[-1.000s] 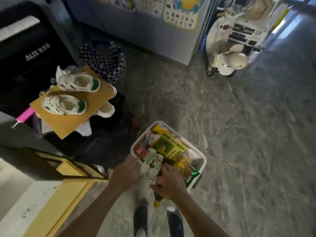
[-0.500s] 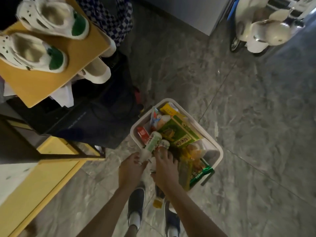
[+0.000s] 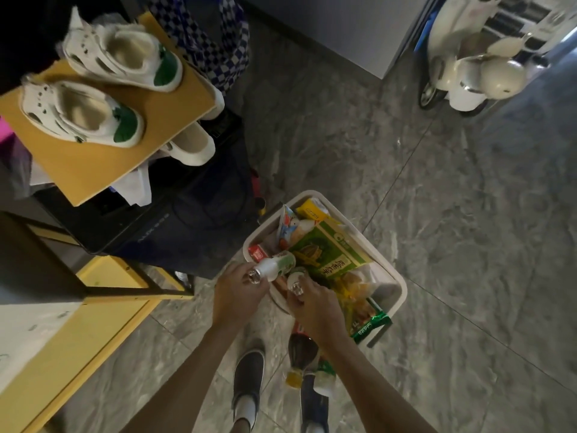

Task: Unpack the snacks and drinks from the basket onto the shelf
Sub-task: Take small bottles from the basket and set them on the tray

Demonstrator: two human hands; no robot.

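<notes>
A white basket (image 3: pixel 396 281) stands on the grey floor, packed with snacks: a big green packet (image 3: pixel 327 251), a yellow packet (image 3: pixel 312 209), a small red box (image 3: pixel 257 253) and a green-edged bag (image 3: pixel 371 325) hanging over the near rim. My left hand (image 3: pixel 237 292) grips a small white bottle with a green label (image 3: pixel 276 265) by its cap end, at the basket's near-left rim. My right hand (image 3: pixel 315 303) is closed on a second small bottle (image 3: pixel 296 278) beside it. The yellow shelf (image 3: pixel 93 323) lies to the left.
A dark bottle with a yellow cap (image 3: pixel 301 351) and a white bottle (image 3: pixel 324 376) lie on the floor by my feet. White-and-green shoes (image 3: pixel 84 112) sit on a brown board (image 3: pixel 103 160) over a black case. A toy scooter (image 3: pixel 468 67) stands at the back right.
The view has tilted down and come closer to the basket. Both hands have taken hold of the two small bottles and lifted their cap ends toward me.
</notes>
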